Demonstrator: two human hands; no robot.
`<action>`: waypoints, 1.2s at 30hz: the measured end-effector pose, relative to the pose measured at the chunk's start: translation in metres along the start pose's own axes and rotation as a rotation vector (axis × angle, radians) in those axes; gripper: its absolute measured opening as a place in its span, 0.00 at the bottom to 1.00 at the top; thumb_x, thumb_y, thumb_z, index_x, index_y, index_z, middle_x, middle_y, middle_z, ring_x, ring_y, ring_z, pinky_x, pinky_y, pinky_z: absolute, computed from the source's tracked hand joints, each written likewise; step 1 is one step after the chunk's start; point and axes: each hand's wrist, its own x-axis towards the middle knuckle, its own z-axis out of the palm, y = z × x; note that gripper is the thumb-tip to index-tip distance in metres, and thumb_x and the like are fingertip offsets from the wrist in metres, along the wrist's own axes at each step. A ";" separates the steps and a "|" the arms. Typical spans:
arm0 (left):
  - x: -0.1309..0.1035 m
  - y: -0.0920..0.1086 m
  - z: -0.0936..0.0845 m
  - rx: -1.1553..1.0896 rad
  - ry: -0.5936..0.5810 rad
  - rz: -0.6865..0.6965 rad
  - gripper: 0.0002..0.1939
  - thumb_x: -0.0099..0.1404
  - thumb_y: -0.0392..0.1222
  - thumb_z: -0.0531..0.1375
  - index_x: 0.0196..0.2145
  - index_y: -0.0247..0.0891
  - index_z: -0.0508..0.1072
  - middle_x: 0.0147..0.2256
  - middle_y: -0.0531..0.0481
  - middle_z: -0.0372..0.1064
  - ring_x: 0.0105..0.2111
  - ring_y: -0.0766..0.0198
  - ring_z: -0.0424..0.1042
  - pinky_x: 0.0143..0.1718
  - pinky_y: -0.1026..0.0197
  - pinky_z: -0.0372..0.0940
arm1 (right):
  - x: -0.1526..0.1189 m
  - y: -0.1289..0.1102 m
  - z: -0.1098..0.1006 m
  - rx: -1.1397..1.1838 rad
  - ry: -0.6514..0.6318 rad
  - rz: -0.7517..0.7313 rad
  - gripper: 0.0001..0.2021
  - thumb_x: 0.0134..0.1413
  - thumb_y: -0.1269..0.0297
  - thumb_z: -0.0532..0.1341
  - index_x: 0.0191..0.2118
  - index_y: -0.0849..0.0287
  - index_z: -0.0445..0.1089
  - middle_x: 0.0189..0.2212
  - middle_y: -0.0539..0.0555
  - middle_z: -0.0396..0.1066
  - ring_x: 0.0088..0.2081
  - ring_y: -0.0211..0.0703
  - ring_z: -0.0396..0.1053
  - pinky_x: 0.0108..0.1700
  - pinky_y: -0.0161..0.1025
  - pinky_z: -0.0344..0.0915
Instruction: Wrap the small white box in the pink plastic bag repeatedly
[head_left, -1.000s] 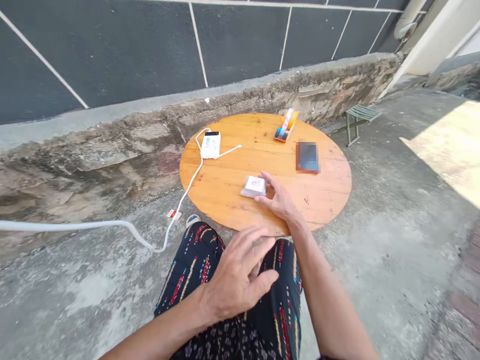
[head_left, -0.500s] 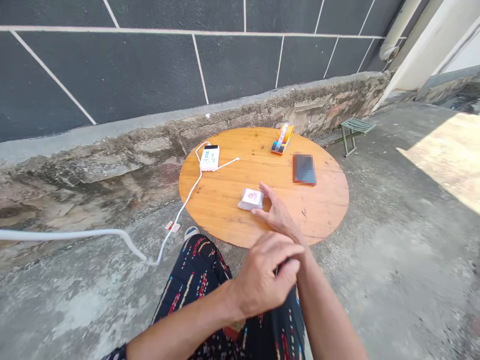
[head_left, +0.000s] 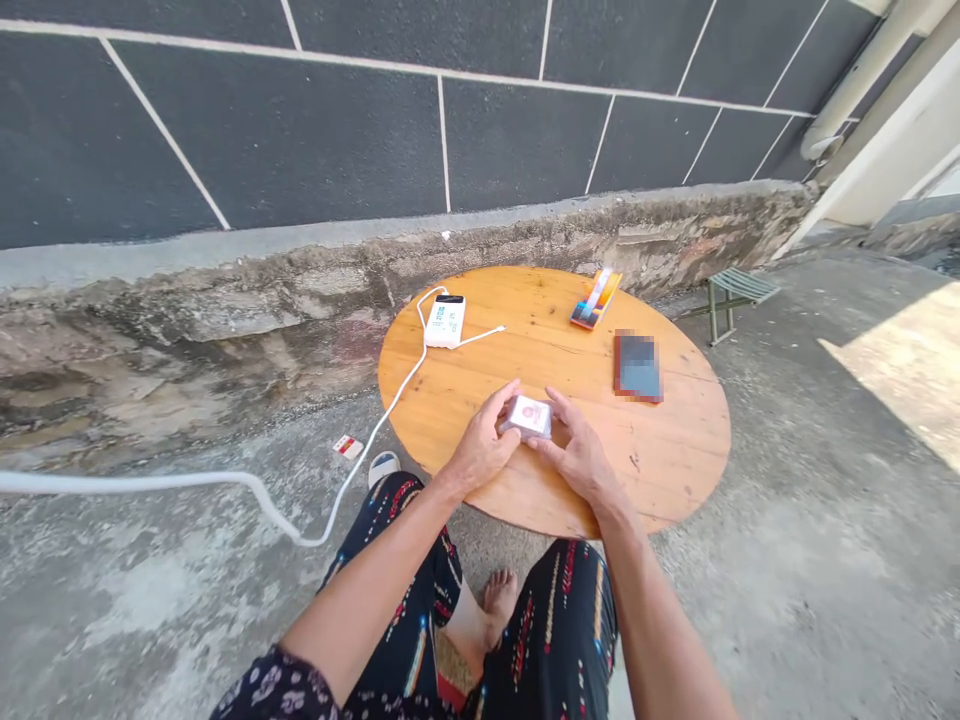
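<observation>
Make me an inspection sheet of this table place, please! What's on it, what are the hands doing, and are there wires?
Surface: rounded wooden table, some dark marks.
Things at hand: small wrapped packet, white label on top.
Clutter: tape dispenser, blurred dark rectangle, white box on the table; red-and-white scrap on the ground.
Hands: left hand and right hand at opposite sides of the packet; grip firmness unclear.
Cables: white cable leaves the table's left edge; short lead lies beside the box.
Surroundings: dark wall behind, folding stool right, concrete ground.
</observation>
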 end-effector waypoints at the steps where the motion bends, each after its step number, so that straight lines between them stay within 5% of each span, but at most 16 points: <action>1: 0.000 -0.001 0.001 -0.014 0.005 -0.009 0.35 0.56 0.28 0.52 0.61 0.38 0.54 0.58 0.43 0.60 0.56 0.58 0.63 0.59 0.53 0.59 | 0.000 0.000 0.000 0.001 -0.002 0.006 0.35 0.49 0.55 0.65 0.63 0.50 0.53 0.55 0.57 0.65 0.55 0.52 0.63 0.59 0.55 0.56; 7: -0.001 0.003 -0.001 0.110 0.045 -0.003 0.38 0.52 0.26 0.53 0.62 0.37 0.54 0.54 0.43 0.63 0.54 0.58 0.64 0.58 0.52 0.59 | 0.001 0.000 0.000 -0.003 -0.005 0.006 0.35 0.49 0.55 0.65 0.62 0.50 0.53 0.54 0.57 0.66 0.54 0.52 0.64 0.58 0.55 0.57; 17: -0.009 0.003 -0.002 0.201 0.063 0.119 0.40 0.53 0.29 0.54 0.64 0.36 0.48 0.62 0.39 0.51 0.61 0.53 0.53 0.62 0.48 0.52 | -0.002 -0.007 -0.001 0.007 0.005 -0.038 0.43 0.44 0.53 0.68 0.64 0.52 0.50 0.61 0.59 0.56 0.61 0.55 0.56 0.61 0.55 0.53; 26: -0.010 0.009 -0.004 0.307 0.057 0.159 0.31 0.53 0.29 0.54 0.56 0.36 0.63 0.59 0.41 0.56 0.60 0.53 0.55 0.62 0.48 0.52 | -0.002 -0.004 0.000 0.017 0.032 -0.045 0.39 0.47 0.56 0.67 0.63 0.50 0.51 0.55 0.57 0.64 0.56 0.51 0.62 0.59 0.55 0.56; 36: -0.007 0.009 -0.001 0.282 0.087 0.143 0.28 0.51 0.27 0.53 0.51 0.37 0.68 0.52 0.43 0.64 0.54 0.56 0.62 0.59 0.52 0.57 | -0.001 -0.001 0.002 0.085 0.010 -0.006 0.35 0.51 0.56 0.64 0.63 0.51 0.51 0.55 0.57 0.64 0.55 0.50 0.63 0.59 0.52 0.57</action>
